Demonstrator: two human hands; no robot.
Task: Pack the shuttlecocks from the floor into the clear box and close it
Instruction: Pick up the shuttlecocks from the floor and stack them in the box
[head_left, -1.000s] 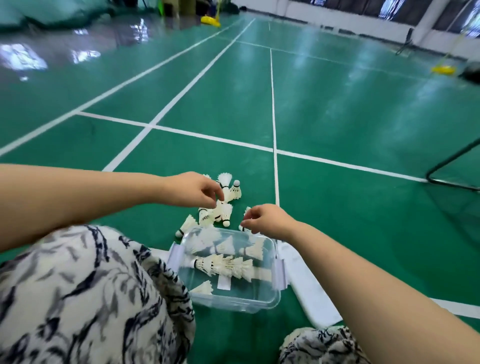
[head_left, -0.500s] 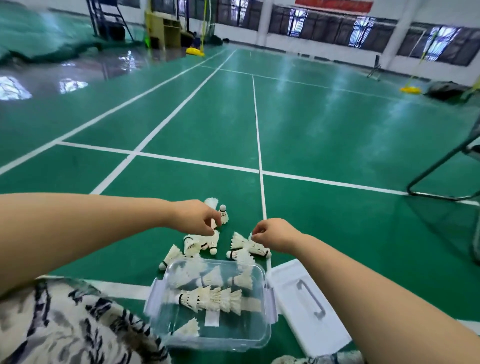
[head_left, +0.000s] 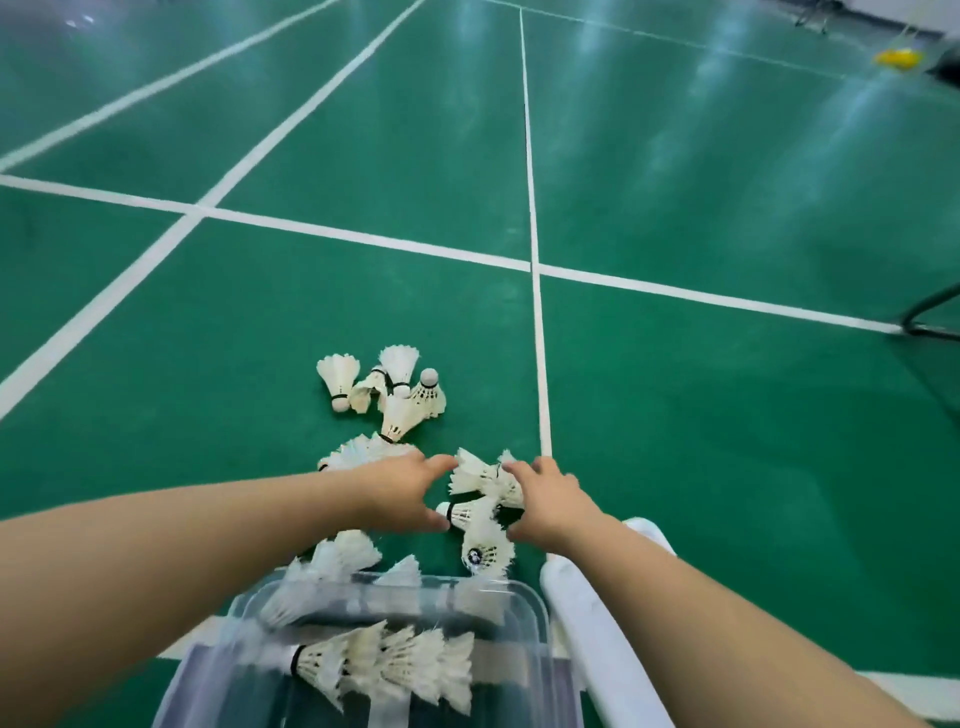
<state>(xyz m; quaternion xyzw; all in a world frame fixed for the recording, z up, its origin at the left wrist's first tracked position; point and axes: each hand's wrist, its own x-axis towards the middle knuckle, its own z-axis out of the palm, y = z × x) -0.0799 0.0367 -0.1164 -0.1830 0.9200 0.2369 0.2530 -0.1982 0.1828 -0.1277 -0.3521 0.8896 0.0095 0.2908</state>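
On the green court floor (head_left: 675, 467), a loose heap of shuttlecocks (head_left: 387, 395) lies left of centre, beyond the reach of both arms, so it looks like later work. Nearer, the left hand (head_left: 400, 493) is spread wide, palm down with fingers splayed, touching but gripping nothing; it seems set as one wall of a scoop. Between the hands sits a small cluster of shuttlecocks (head_left: 480, 499), cork ends pointing different ways. The right hand (head_left: 550, 506) mirrors the left, open and curled round the cluster's right side, its fingers against the feathers, not closed on them. Pressing from both sides would probably gather several at once. Nearest, the clear box (head_left: 535, 613) stands open just below the hands, already holding a nested stack (head_left: 384, 665), and the white lid (head_left: 597, 639) lies to its right, off the box.
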